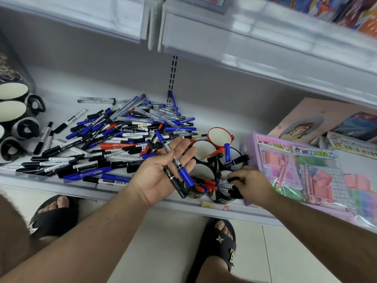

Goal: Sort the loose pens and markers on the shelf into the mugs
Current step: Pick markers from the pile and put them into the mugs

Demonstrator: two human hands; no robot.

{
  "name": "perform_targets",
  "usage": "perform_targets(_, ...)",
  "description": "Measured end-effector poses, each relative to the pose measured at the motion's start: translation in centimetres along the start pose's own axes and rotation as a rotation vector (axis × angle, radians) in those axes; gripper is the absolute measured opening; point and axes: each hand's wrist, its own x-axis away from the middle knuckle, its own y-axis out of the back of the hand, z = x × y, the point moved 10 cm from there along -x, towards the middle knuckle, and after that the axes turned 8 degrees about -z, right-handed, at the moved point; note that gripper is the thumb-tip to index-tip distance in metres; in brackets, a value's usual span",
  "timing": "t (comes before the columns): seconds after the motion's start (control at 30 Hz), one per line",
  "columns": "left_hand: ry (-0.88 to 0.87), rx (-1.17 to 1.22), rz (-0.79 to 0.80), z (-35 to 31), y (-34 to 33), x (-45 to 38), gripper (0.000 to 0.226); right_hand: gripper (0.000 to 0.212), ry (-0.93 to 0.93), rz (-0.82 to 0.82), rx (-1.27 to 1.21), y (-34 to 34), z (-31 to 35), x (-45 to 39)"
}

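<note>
White shelf [61, 181] w/ tiled floor [173, 252] below. Left hand [163, 170] is lying palm-up, fingers straight, two markers [173, 166] resting across it; loose pile [114, 139] is lying just beyond. Right hand [251, 181] is pinching a black marker [232, 179] over the mugs [206, 180], which are sitting btwn both hands.

L hand [163, 170] palm up, fingers straight, two markers [173, 166] lying across it. R hand [252, 180] palm down, fingers curled, pinching a black marker [234, 179]. Both forearms bare, reaching fwd.
</note>
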Motion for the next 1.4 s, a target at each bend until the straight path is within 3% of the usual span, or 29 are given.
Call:
perform_targets(0.17,0.004,0.03,0.026,0.0,-0.2,-0.1,0.036,0.028,-0.02,-0.08,-0.134,3.7,0.8,-0.4)
perform_targets(0.33,-0.015,0.059,0.026,-0.6,-0.4,0.0,0.036,0.031,0.106,-0.323,-0.362,11.8,5.3,-0.4)
perform_targets(0.53,0.007,0.084,-0.063,-0.5,0.3,0.1,0.022,0.038,0.166,-0.489,-0.595,13.7,10.0,2.2)
perform_targets(0.77,-0.029,0.127,0.01,-1.5,-2.8,1.0,0.011,0.024,0.124,-0.315,-0.956,11.5,14.8,3.3)
perform_targets(0.9,-0.096,0.095,0.104,-2.6,-4.8,1.8,0.019,0.019,0.105,-0.207,-1.032,11.0,16.3,3.3)
perform_targets(1.0,-0.15,0.092,0.056,-3.3,-5.0,2.0,0.015,0.01,0.083,-0.173,-1.098,10.9,16.8,3.4)
perform_targets(1.17,-0.212,0.092,0.039,-4.1,-6.1,2.7,0.023,0.016,0.111,-0.133,-1.128,11.2,17.5,3.7)
perform_targets(1.3,-0.197,0.103,0.107,-4.3,-6.7,2.8,0.01,0.018,0.097,-0.1,-1.193,11.0,17.5,3.6)
perform_targets(1.4,-0.171,0.123,0.211,-4.2,-7.2,2.8,0.034,0.021,0.07,-0.093,-1.227,11.3,17.3,3.6)
